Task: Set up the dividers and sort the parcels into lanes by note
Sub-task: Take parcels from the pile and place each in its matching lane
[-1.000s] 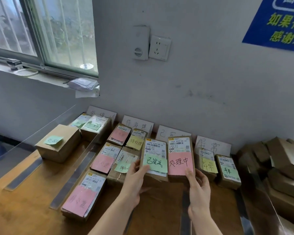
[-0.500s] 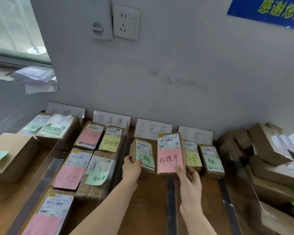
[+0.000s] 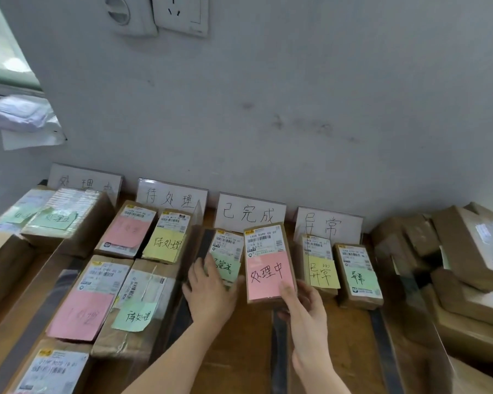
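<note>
Two small cardboard parcels lie side by side in the third lane, below the white sign 已完成 (image 3: 249,213). My left hand (image 3: 209,291) rests on the near end of the parcel with a green note (image 3: 225,258), its fingers over the note. My right hand (image 3: 303,305) grips the near end of the parcel with a pink note reading 处理中 (image 3: 268,265), thumb on the note. Clear acrylic dividers (image 3: 278,336) with dark base strips run toward the wall between lanes.
Other lanes hold parcels: pink and yellow noted ones (image 3: 165,237) under sign 待处理 (image 3: 170,199), two under sign 异常 (image 3: 329,226), green noted ones (image 3: 60,220) at far left. A heap of unsorted boxes (image 3: 464,251) sits right. The wall stands close behind.
The view has moved closer and to the right. Both hands have pushed the two parcels farther toward the wall, up under the third sign.
</note>
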`<action>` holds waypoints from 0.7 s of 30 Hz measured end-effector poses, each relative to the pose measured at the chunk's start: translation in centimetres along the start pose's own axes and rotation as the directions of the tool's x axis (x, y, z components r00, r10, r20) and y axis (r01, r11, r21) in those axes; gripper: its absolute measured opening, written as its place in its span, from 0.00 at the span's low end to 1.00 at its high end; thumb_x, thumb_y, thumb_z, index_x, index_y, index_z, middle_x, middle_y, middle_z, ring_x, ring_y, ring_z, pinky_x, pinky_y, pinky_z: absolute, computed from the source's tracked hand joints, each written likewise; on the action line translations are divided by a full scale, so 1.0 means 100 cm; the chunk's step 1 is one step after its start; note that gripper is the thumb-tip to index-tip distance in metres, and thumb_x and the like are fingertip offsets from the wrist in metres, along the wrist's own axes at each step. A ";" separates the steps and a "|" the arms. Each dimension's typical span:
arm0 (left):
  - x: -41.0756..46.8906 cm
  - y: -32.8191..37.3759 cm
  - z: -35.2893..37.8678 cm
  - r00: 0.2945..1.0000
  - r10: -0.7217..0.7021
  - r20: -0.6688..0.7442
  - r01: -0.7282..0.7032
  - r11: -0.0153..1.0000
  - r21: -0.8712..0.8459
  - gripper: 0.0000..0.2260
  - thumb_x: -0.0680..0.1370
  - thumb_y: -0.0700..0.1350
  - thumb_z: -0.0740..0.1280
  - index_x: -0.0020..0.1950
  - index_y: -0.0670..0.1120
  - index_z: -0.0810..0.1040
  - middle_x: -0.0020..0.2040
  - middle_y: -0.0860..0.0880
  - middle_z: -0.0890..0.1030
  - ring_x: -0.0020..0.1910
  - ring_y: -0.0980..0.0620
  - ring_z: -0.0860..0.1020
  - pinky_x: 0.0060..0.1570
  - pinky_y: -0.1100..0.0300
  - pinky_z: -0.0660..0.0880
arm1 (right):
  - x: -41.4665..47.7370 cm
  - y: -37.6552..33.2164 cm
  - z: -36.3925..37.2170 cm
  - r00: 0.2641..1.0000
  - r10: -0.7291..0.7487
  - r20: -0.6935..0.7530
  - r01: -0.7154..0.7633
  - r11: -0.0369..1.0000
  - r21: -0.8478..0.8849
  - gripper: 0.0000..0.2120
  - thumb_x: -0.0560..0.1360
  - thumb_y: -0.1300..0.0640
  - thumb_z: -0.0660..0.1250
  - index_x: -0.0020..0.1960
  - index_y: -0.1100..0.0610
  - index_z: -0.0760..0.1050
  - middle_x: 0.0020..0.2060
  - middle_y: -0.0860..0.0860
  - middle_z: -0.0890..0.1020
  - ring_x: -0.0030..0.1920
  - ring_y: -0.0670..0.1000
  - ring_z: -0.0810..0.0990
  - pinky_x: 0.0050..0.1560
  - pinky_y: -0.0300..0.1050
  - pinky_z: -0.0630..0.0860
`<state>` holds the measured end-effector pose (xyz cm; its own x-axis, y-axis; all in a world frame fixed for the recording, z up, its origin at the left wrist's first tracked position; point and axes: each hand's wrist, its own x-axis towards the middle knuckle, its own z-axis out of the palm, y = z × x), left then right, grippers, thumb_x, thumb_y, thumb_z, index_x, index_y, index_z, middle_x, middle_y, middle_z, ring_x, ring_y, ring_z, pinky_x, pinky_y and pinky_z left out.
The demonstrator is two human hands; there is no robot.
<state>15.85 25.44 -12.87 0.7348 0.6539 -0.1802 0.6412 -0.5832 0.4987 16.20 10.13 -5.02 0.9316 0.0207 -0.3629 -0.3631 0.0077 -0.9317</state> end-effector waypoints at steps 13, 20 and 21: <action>0.028 -0.005 0.003 0.998 0.040 0.052 -0.042 0.998 0.040 0.45 0.72 0.60 0.72 0.78 0.51 0.48 0.76 0.41 0.54 0.74 0.40 0.57 0.70 0.44 0.65 | 0.011 0.003 0.007 0.999 0.048 -0.013 -0.048 0.999 -0.014 0.22 0.72 0.50 0.73 0.63 0.49 0.70 0.51 0.48 0.84 0.52 0.47 0.81 0.47 0.41 0.79; 0.014 0.000 -0.015 0.997 0.074 0.021 -0.075 0.996 0.048 0.40 0.75 0.52 0.70 0.79 0.49 0.48 0.78 0.41 0.53 0.76 0.41 0.53 0.72 0.45 0.62 | 0.012 0.006 0.009 0.998 0.053 0.012 -0.053 0.998 -0.040 0.23 0.71 0.49 0.74 0.63 0.49 0.70 0.52 0.49 0.83 0.53 0.48 0.81 0.48 0.43 0.80; 0.010 0.002 -0.020 0.995 0.097 -0.022 -0.097 0.995 0.006 0.36 0.77 0.48 0.68 0.79 0.49 0.51 0.77 0.42 0.54 0.76 0.42 0.54 0.71 0.46 0.62 | 0.011 0.006 0.010 0.998 0.050 0.025 -0.049 0.998 -0.039 0.23 0.71 0.49 0.74 0.63 0.49 0.70 0.52 0.49 0.83 0.53 0.48 0.81 0.50 0.45 0.81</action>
<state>16.29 26.93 -11.22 0.7885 0.6046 -0.1123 0.5682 -0.6465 0.5090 16.99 11.13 -5.94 0.9116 0.0456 -0.4085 -0.4074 -0.0320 -0.9127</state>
